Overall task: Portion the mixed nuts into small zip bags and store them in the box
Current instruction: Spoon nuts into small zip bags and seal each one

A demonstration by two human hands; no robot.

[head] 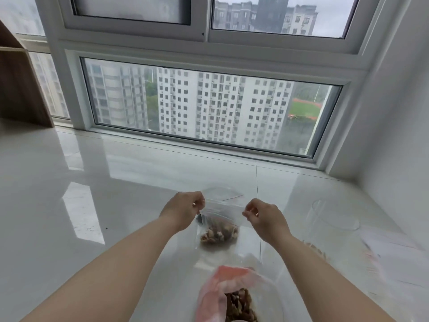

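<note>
Hands were mid-frame: left hand (185, 209) and right hand (262, 214) each pinched a top corner of the small zip bag (219, 231) holding nuts. Best to press the seal flat, squeezing air out first.

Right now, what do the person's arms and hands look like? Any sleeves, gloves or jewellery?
Both forearms are bare as far as the frame shows, with no sleeves in view. The left hand and the right hand wear no gloves. No watch, bracelet or ring is visible on the sides facing the camera.

Soft window (212, 105) daylight (blurred edges)
</note>
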